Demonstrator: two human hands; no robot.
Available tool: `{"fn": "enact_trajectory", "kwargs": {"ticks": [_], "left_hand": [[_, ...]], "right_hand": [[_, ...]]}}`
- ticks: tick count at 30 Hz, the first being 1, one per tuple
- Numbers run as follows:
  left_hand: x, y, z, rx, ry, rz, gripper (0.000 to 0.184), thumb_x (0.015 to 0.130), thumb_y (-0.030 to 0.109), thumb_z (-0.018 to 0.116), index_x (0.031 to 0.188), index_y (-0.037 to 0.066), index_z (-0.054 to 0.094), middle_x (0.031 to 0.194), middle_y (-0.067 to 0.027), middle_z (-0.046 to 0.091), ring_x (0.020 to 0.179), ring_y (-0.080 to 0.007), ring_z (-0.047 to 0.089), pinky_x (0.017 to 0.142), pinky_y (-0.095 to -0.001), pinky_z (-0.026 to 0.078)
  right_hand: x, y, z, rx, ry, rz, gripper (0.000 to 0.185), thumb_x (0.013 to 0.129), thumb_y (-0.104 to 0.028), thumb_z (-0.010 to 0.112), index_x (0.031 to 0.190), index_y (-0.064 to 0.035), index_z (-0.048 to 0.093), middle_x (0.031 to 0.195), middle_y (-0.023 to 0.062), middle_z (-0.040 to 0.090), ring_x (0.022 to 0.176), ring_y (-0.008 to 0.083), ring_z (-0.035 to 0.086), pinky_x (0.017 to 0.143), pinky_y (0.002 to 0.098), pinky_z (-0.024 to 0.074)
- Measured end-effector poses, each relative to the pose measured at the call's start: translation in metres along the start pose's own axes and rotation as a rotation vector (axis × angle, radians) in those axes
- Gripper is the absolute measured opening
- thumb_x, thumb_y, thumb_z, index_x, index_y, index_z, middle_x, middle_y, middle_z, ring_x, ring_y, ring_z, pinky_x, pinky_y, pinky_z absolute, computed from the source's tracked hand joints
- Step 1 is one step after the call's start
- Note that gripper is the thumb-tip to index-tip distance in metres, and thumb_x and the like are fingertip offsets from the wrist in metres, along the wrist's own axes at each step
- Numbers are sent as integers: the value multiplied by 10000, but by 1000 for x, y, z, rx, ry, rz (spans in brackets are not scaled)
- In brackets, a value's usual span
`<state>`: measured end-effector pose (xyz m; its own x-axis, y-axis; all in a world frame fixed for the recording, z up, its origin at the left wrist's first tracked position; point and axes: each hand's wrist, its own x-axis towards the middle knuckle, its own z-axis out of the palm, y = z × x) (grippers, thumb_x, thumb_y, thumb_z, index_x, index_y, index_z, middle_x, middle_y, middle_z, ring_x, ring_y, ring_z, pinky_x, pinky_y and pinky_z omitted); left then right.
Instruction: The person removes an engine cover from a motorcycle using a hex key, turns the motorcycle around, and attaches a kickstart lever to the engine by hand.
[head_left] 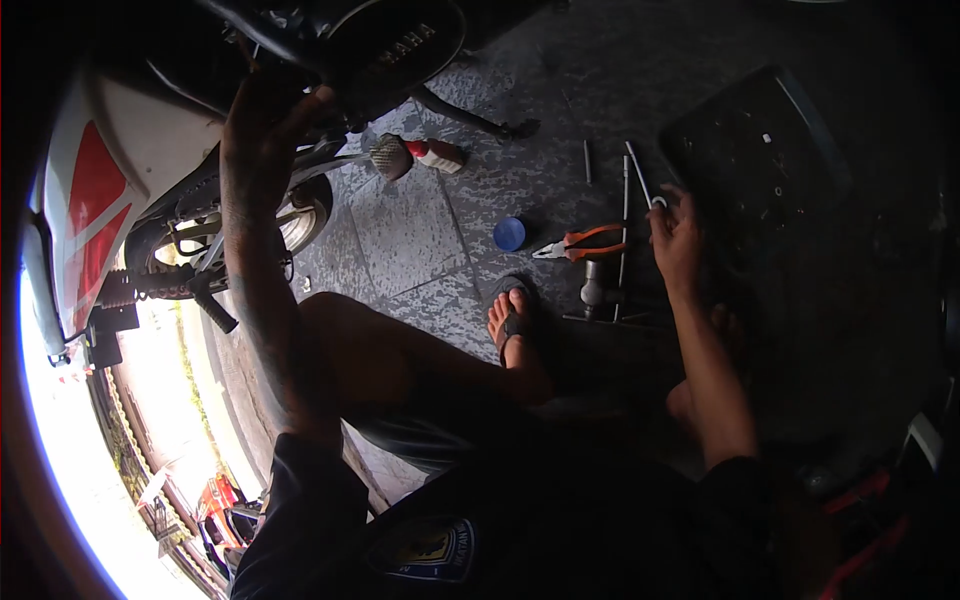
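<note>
My left hand [270, 120] reaches up against the dark underside of the motorcycle engine [400, 50]. Its thumb side shows, but the other fingers are lost in shadow. Over the floor at the right, my right hand [677, 240] has its fingers closed at the ring end of a slim silver wrench [638, 170]. Beside that hand lies a long T-handle wrench [625, 240]. Pliers with orange handles [590, 245] rest just left of it, with a metal hammer-like head [592, 290] below them. A short metal rod [588, 160] lies farther up.
A black tray [690, 130] with a few small parts is at upper right. A round blue lid [510, 234] sits near my sandalled foot [510, 320]. The kickstand [470, 115] and footpeg [215, 305] stick out from the motorcycle.
</note>
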<state>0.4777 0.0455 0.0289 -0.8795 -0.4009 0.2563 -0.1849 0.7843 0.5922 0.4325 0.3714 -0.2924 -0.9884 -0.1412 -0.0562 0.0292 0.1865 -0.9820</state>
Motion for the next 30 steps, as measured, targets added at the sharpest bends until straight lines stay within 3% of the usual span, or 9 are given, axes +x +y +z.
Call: {"fn": "enact_trajectory", "kwargs": {"ticks": [4,5,7,12,14,15,20,26,30], "left_hand": [[0,-7,-2,-25,-20,-59,467,858,239,701,1261,55,552,1104,-102,668,979,-178,667,783,-275,533],[4,-23,-9,77,-38,77,476,855,259,705,1268,76,556,1112,-96,668,1013,-175,654,812,-284,526],[4,-20,-7,123,-27,-51,461,861,300,697,1268,119,578,1167,-89,649,1109,-165,610,909,-316,492],[2,-23,-14,132,-95,-178,374,918,253,621,1269,127,596,1291,-108,575,1164,-190,581,976,-335,453],[10,-73,-35,390,-114,236,331,953,208,564,1275,142,601,1325,-109,551,1214,-191,545,994,-334,436],[10,-72,-33,120,-112,125,313,973,173,521,1272,157,611,1353,-113,524,1256,-188,509,1015,-333,419],[13,-56,-27,221,-96,38,342,938,245,599,1256,121,595,1279,-96,582,1189,-185,553,1004,-329,414],[4,-30,-10,127,-24,-67,459,873,358,689,1225,85,577,1176,-80,641,1111,-185,583,982,-330,412],[2,-27,-6,166,1,-65,464,869,376,688,1213,84,581,1159,-87,650,1117,-195,588,995,-358,409]], "right_hand": [[24,25,-10,-47,109,-12,185,921,-74,563,1105,-56,566,713,-12,570,523,40,480,462,209,358],[31,21,-21,-81,119,-19,185,921,-74,563,1105,-56,566,713,-12,570,523,40,480,462,209,358],[45,11,-39,176,245,196,165,910,-101,584,1069,-63,563,725,6,572,533,50,506,450,206,372],[72,23,-120,115,392,271,154,887,-132,622,1018,-65,575,750,23,595,544,64,541,444,205,394],[83,32,-153,-8,387,322,159,879,-141,634,1007,-58,589,751,26,605,552,70,556,450,212,411],[87,36,-165,-224,350,224,164,857,-137,652,990,-52,607,766,57,622,617,151,606,543,284,462],[95,24,-136,-738,105,-57,199,787,-175,720,959,-100,654,887,138,643,852,361,641,741,437,511],[106,24,-75,-818,23,-92,219,826,-133,653,1040,-101,627,1029,161,608,897,370,631,801,445,513],[109,44,-70,-566,202,-14,258,821,-47,540,1071,-11,591,1090,223,562,974,399,594,845,447,497]]}}
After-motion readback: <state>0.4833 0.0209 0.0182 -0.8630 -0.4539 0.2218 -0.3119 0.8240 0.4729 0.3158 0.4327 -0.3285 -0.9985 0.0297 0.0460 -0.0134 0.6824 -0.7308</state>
